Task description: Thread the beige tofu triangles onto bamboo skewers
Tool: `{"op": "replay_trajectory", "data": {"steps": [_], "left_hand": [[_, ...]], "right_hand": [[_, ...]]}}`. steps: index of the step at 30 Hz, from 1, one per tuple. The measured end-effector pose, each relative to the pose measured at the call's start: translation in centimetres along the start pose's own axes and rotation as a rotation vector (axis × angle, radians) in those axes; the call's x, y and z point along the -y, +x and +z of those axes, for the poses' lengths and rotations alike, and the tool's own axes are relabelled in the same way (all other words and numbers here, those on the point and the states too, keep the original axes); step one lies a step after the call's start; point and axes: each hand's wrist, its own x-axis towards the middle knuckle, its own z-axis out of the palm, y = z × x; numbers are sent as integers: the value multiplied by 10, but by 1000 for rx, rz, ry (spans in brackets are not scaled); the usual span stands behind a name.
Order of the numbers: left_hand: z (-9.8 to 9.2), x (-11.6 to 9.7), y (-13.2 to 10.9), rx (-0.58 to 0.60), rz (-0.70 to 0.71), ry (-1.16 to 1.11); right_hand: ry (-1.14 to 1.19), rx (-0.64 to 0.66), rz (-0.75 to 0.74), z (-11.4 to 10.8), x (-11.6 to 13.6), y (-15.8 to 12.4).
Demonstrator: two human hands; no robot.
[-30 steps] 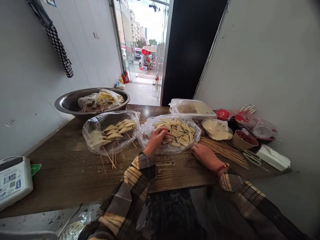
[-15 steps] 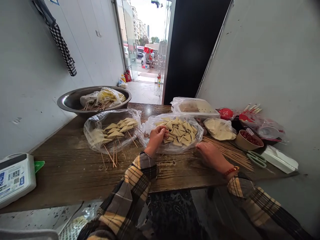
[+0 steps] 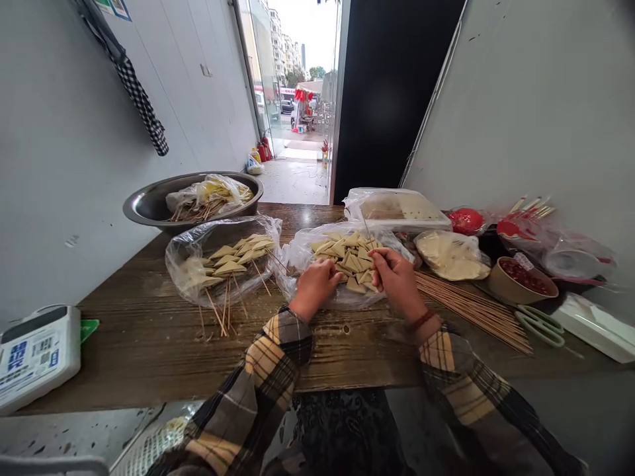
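My left hand (image 3: 316, 287) is closed at the near left edge of a heap of beige tofu-like triangles (image 3: 353, 263) in a clear plastic bag. Its curled fingers hide whatever they hold. Above the heap's right side, my right hand (image 3: 397, 276) pinches a thin bamboo skewer (image 3: 366, 225), which points up and away. To the left, another open bag (image 3: 186, 268) holds triangles threaded on skewers (image 3: 229, 266), with stick ends poking out toward me. Loose bamboo skewers (image 3: 476, 309) lie in a bundle right of my right hand.
A metal basin (image 3: 141, 215) with bagged skewers stands back left. At right are a lidded plastic box (image 3: 397, 206), a bagged pale block (image 3: 451, 254), a bowl of red contents (image 3: 528, 277), green scissors (image 3: 540, 325) and a white package (image 3: 598, 324). A white device (image 3: 40, 357) sits front left.
My right hand has moved left from beside the loose skewers to over the heap, now with a skewer pinched in it. My left hand has shifted slightly toward me.
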Motion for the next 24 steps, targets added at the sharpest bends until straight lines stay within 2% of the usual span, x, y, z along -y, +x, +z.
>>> {"op": "replay_trajectory", "data": {"steps": [3, 8, 13, 18, 24], "left_hand": [[1, -2, -2, 8, 39, 96], [1, -2, -1, -6, 51, 21], [3, 0, 0, -31, 38, -22], [5, 3, 3, -117, 84, 82], [3, 2, 5, -100, 146, 227]], "right_hand": [[270, 5, 138, 15, -5, 13], [390, 71, 268, 20, -18, 25], [318, 56, 240, 11, -25, 25], [301, 15, 235, 5, -20, 23], [304, 50, 205, 6, -22, 22]]}}
